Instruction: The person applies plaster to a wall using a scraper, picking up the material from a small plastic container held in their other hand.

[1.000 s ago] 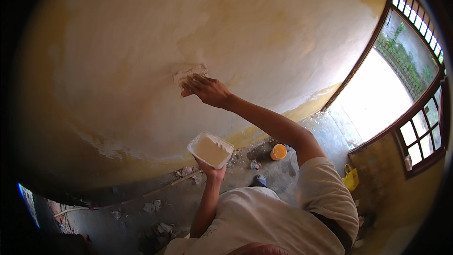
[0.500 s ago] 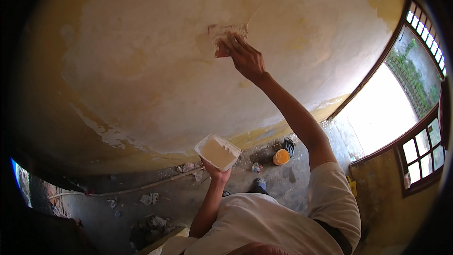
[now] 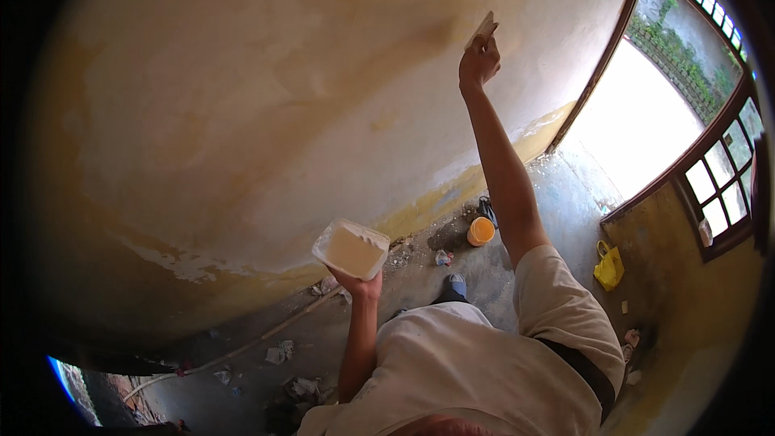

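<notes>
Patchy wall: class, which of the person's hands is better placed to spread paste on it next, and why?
The right hand, most likely: it is high by the patchy wall, gripping a flat spreader. The left hand is lower, holding a rectangular plastic tub of pale paste.

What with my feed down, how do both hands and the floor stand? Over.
Left hand: holding white tub, pale paste inside. Right hand: gripping flat spreader; wall contact unclear. Orange bucket on floor near wall.
</notes>
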Demonstrator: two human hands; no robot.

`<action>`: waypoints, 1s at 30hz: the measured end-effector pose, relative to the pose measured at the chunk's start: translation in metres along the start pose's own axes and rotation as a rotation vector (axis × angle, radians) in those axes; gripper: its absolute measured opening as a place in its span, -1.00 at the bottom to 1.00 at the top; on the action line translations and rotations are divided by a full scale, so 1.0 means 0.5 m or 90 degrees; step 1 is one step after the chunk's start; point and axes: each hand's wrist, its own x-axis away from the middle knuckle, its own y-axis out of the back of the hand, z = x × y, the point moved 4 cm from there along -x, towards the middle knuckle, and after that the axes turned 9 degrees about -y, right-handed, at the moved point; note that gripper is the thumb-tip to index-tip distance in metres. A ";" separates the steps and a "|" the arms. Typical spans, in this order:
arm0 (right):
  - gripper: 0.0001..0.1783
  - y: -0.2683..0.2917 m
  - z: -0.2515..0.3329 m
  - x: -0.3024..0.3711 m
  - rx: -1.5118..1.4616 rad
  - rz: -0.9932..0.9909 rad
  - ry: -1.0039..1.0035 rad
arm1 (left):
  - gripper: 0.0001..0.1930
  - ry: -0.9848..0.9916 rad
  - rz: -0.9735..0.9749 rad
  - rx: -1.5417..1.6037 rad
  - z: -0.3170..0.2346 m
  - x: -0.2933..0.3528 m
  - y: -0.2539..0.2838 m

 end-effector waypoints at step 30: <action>-0.54 -0.097 0.293 0.196 0.047 0.197 0.824 | -0.37 -0.030 -0.017 0.030 0.012 -0.003 0.002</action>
